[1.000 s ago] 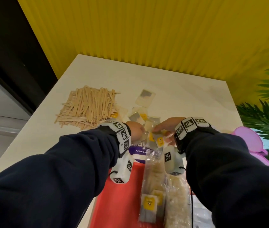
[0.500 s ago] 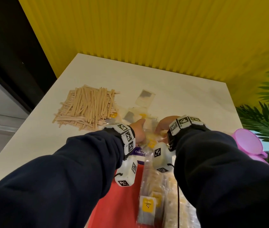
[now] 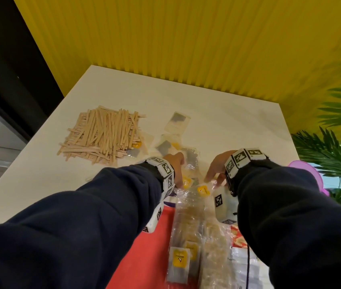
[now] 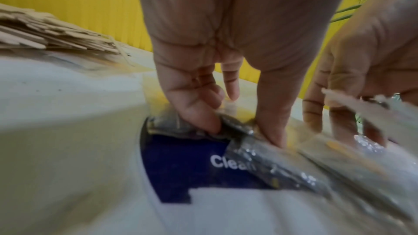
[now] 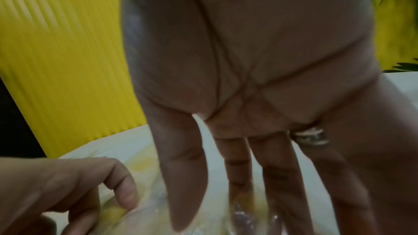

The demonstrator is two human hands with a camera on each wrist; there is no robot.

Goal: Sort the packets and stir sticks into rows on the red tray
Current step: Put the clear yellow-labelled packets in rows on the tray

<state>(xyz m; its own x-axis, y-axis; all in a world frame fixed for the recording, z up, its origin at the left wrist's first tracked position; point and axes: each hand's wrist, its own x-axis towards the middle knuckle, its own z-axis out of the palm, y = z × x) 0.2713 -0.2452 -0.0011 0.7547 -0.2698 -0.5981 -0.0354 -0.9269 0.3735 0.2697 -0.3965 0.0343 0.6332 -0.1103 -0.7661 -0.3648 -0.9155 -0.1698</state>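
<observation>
Both hands work at the far end of the red tray (image 3: 144, 257), on the near part of the white worktop (image 3: 217, 122). Left hand (image 3: 176, 167) pinches a clear plastic packet w/ dark content (image 4: 192, 126). Right hand (image 3: 217, 170) has straight fingers (image 5: 185, 176) pressing on clear packets w/ yellow labels (image 3: 203, 189). Pile of wooden stir sticks (image 3: 103, 134) lies by the left edge, loose packets (image 3: 177, 122) just beside it.

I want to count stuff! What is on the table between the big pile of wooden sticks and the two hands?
Loose clear packets, some with yellow labels, lie scattered between the stir sticks and both hands, plain in the head view.
</observation>
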